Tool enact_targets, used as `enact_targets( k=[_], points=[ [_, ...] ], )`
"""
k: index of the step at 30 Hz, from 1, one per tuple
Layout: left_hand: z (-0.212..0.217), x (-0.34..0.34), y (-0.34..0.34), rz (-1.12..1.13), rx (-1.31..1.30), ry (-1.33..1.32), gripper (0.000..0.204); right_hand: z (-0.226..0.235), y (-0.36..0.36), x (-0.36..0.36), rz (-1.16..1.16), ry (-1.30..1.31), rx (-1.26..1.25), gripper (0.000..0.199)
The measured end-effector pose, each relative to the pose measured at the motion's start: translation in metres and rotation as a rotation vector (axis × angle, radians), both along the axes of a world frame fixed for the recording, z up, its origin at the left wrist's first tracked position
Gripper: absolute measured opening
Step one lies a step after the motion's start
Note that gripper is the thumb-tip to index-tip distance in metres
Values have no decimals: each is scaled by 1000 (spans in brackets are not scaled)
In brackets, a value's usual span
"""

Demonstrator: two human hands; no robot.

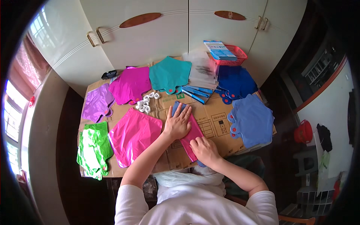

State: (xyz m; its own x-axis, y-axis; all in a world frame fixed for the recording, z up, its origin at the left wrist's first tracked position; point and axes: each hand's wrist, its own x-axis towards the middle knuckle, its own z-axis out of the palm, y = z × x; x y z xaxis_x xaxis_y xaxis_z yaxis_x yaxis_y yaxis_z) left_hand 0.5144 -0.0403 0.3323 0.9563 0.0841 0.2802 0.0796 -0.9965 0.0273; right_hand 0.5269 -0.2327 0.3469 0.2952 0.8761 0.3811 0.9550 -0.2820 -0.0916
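Note:
A narrow folded strip of shiny pink foil (pixel 193 132) lies slantwise on the cardboard-covered table in front of me, with dark blue material (pixel 179 106) showing at its far end and a bit of blue at its near end. My left hand (pixel 178 123) rests flat on the far part, fingers spread. Lower down, my right hand (pixel 204 150) has its fingers curled against the strip's right edge, seemingly pinching it; the fingertips are partly hidden. Close to my left forearm is a flat pink foil piece (pixel 135 138). Small white rings (pixel 147 102) sit in a loose group beyond it.
Flat foil pieces surround the work: green (pixel 94 150), lilac (pixel 97 103), magenta (pixel 130 85), teal (pixel 170 75), dark blue (pixel 238 82) and periwinkle (pixel 253 120). Blue pen-like sticks (pixel 197 93) lie before clear plastic bags (pixel 203 71). A red basket (pixel 240 56) holds blue-white packets (pixel 220 50).

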Motion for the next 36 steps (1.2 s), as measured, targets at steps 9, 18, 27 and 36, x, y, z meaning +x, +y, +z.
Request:
enact_targets(
  k=[9, 18, 27, 36],
  points=[
    [21, -29, 2, 207, -445, -196, 77, -3, 4, 3, 39, 145, 209, 14],
    [-3, -49, 8, 336, -1290, -172, 91, -4, 3, 3, 65, 181, 169, 18],
    [33, -47, -4, 318, -573, 219, 41, -8, 1, 7, 99, 224, 114, 22],
    [23, -52, 4, 291, -453, 33, 34, -4, 20, 20, 187, 208, 213, 20]
  ],
)
